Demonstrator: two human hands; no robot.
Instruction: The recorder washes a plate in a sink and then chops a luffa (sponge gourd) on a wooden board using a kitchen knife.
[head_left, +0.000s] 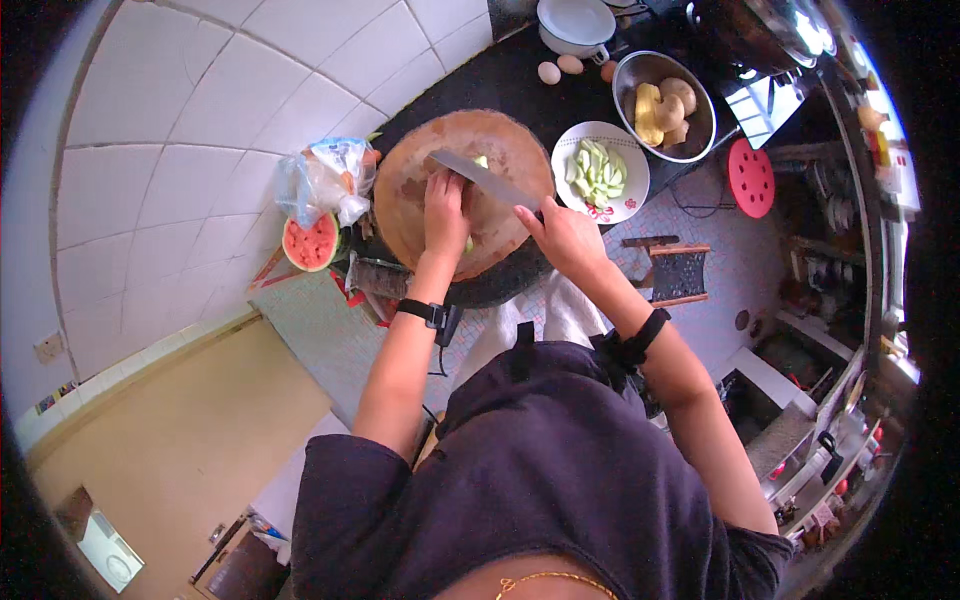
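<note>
My right hand (568, 236) grips the handle of a kitchen cleaver (491, 180). Its broad steel blade slants over a round wooden chopping board (506, 142). My left hand (447, 214) is on the board with its fingertips close to the blade. What lies under those fingers is hidden. A small pale green vegetable piece (481, 161) shows just beyond the blade, and a bit of green (469, 244) shows beside my left wrist. To the right of the board, a white patterned plate (564, 178) holds sliced pale green vegetable (598, 171).
A steel bowl (703, 112) holds mushrooms (669, 112) and a yellow piece of food. Eggs (559, 69) lie near a white enamel pot (576, 30). Left of the board are plastic bags (330, 180) and a cut watermelon (310, 241). A low stool (679, 274) stands on the floor.
</note>
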